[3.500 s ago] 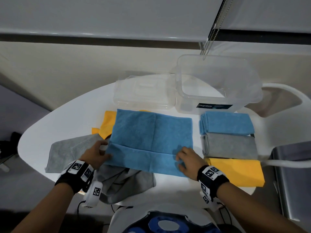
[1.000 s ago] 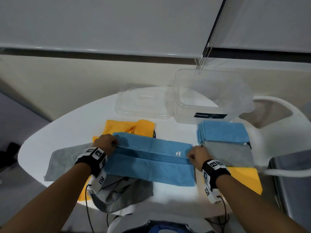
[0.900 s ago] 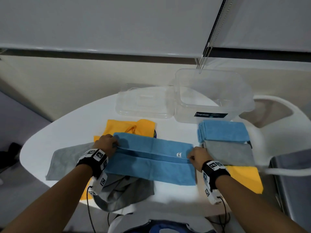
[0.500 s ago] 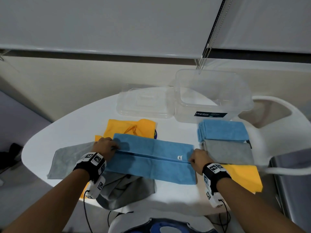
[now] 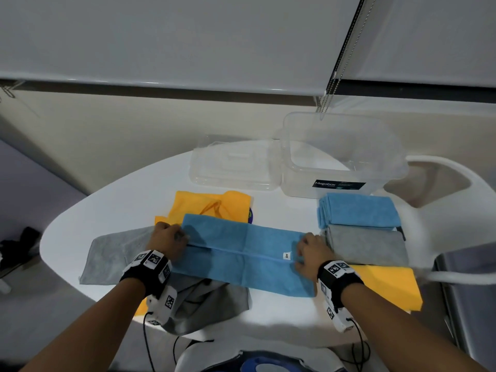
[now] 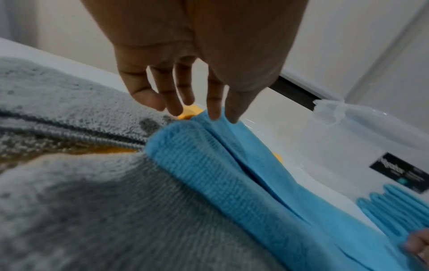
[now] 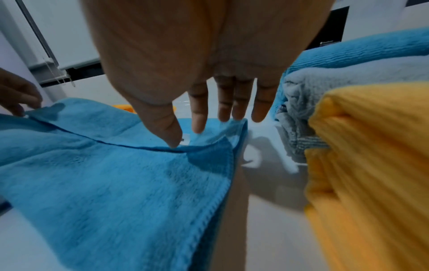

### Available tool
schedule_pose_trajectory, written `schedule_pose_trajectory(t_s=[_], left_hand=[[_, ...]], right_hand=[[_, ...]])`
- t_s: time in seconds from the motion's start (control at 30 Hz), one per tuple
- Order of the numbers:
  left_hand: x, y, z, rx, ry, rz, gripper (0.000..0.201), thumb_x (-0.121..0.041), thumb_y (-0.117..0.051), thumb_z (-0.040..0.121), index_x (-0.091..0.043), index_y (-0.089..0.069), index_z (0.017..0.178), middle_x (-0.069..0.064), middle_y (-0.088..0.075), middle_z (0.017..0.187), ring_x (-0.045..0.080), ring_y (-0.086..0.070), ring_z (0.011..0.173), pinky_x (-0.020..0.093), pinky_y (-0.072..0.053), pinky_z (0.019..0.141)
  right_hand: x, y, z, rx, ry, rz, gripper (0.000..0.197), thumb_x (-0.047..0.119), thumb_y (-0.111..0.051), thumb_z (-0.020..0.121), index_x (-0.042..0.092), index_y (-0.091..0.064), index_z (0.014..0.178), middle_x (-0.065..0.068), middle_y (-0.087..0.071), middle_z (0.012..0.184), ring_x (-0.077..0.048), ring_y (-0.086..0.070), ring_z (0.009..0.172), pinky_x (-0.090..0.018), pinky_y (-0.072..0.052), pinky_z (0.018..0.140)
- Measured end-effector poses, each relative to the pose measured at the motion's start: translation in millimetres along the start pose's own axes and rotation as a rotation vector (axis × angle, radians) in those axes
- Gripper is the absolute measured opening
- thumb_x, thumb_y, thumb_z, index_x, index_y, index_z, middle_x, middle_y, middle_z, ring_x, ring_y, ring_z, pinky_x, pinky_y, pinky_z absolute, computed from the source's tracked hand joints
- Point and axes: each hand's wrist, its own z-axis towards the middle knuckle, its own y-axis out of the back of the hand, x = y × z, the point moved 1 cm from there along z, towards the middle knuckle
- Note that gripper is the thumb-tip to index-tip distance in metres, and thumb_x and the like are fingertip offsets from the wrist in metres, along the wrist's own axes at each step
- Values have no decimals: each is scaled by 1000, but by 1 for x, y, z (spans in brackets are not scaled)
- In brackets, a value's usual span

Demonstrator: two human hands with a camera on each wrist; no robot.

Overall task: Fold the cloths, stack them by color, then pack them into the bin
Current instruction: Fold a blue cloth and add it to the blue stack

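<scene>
Two hands on the blue cloth point(image 5: 241, 253), mid-bench point(image 5: 128, 200), both long edges folded to a centre seam. Left hand point(image 5: 167, 244) at left end, fingers point(image 6: 214, 102) straight, tips on the fold. Right hand point(image 5: 311, 255) at right end, fingers point(image 7: 198, 113) straight, slightly spread, touching cloth. Folded blue point(image 5: 357, 210), grey point(image 5: 367, 245), yellow point(image 5: 389, 285) stacks just right; clear bin point(image 5: 341, 154) behind.

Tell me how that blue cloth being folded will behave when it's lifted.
The blue cloth looks soft and thin, so it will probably sag and may unfold unless both ends are held. Its fuzzy pile suggests it is light and grips well. The right hand and left hand rest at its ends.
</scene>
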Motion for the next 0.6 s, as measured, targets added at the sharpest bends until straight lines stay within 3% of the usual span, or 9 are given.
schedule_pose_trajectory(t_s=[0.1, 0.2, 0.27, 0.33, 0.6], left_hand=[[0, 0, 2, 92, 173, -53, 41, -29, -67, 86, -8, -50, 117, 18, -52, 119, 33, -58, 94, 38, -47, 79], [0, -2, 6, 185, 230, -32, 51, -33, -62, 91, -8, -44, 132, 16, -59, 122, 36, -57, 111, 38, -45, 82], [-1, -5, 8, 187, 226, 25, 35, -34, -59, 91, -6, -56, 113, 16, -63, 110, 35, -60, 105, 35, -44, 77], [-1, -7, 10, 184, 234, 61, 26, -33, -57, 91, -8, -55, 88, 15, -64, 94, 35, -62, 93, 33, -41, 67], [-7, -18, 8, 225, 257, 83, 33, -30, -44, 100, 0, -56, 108, 21, -61, 111, 36, -59, 98, 35, -44, 74]], right_hand=[[3, -5, 1, 13, 90, 7, 53, 39, -61, 80, 24, -43, 128, -4, -13, 156, -27, -20, 140, -39, -35, 107], [8, -13, 0, 95, 116, -1, 57, 35, -64, 80, 27, -39, 130, -3, -6, 159, -26, -15, 145, -40, -33, 110], [10, -16, -1, 106, 98, -4, 59, 34, -64, 80, 27, -36, 131, -3, -5, 159, -27, -12, 145, -44, -32, 111], [11, -16, -3, 102, 89, -25, 60, 35, -63, 81, 27, -34, 133, -3, -4, 159, -27, -11, 145, -46, -32, 110], [9, -20, -7, 77, 70, -22, 63, 37, -61, 81, 29, -31, 135, -1, -6, 157, -28, -13, 143, -50, -33, 107]])
